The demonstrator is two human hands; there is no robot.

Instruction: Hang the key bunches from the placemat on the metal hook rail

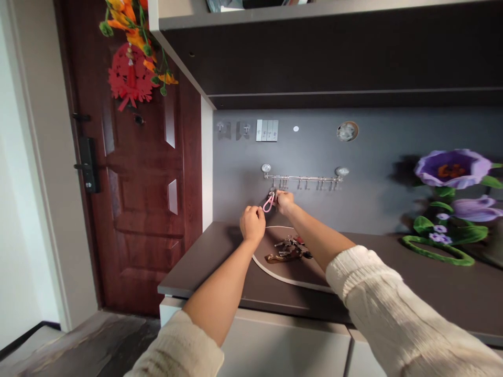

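Pink loop [266,203] x1, btwn 2 hands [252,224]

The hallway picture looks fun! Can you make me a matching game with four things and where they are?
Things:
1. Pink loop
2. Row of hooks
3. Bunch of keys
4. Red cut-out decoration

Places:
A. Up high on the door
B. Between the left hand and the right hand
C. Lying inside the pale curved rim
D. On the grey wall, below the switches

Right pairs: 1-B, 2-D, 3-C, 4-A
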